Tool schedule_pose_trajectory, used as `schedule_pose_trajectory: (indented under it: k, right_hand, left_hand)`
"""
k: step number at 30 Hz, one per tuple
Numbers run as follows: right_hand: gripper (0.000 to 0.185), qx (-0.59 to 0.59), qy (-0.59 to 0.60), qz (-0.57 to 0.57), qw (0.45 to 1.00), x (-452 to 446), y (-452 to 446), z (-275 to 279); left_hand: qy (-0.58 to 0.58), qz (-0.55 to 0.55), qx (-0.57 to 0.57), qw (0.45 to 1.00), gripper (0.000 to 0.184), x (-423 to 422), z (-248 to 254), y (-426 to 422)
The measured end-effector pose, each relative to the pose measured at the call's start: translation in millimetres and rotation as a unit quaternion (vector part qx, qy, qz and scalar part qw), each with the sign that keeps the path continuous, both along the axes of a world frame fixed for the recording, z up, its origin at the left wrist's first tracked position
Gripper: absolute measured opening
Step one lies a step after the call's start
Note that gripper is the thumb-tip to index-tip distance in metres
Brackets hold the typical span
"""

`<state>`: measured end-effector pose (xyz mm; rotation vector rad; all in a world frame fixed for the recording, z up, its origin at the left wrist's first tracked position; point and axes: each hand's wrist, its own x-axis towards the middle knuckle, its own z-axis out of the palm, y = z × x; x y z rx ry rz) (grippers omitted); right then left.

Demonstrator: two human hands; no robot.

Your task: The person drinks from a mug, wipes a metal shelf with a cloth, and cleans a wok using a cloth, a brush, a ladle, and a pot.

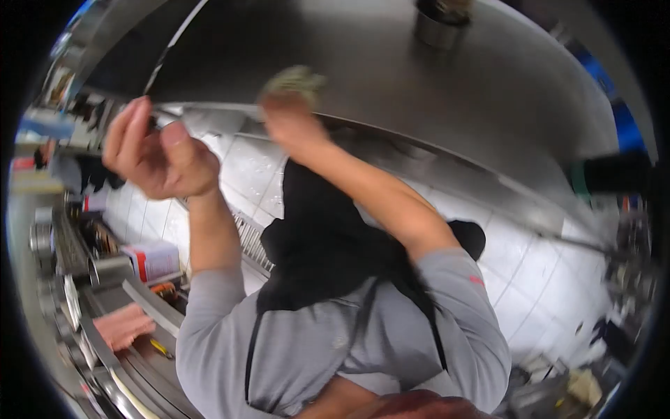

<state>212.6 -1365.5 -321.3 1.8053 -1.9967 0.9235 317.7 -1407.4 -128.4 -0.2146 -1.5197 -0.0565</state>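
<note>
My left hand (162,155) is raised in the air by the front left part of the steel counter (488,91). Its fingers are half curled, with the thumb apart from them, and I see nothing held in it. My right hand (293,126) reaches over the counter's front edge and is smeared by motion. It grips a pale green, cloth-like bundle (296,80) that is too blurred to name surely; the fingers are partly hidden under it.
A round metal container (440,28) stands at the counter's far side. At left are a red-and-white tin (153,260), a pink cloth (124,326) and a yellow-handled tool (161,348). Another person (66,167) is at far left. White tiles (523,272) cover the floor.
</note>
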Motion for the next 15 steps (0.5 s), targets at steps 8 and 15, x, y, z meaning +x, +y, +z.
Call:
schedule_pose_trajectory:
  k: [8,15]
  right_hand:
    - [0.038,-0.037,0.148,-0.161,0.975,-46,138,-6]
    - [0.039,-0.101,0.098,-0.408,0.902,-91,339,-22]
  left_hand:
    - [0.018,-0.154,-0.124,0.980,0.031,-64,11,24]
    - [0.017,-0.137,-0.291,0.947,0.059,-123,93,73]
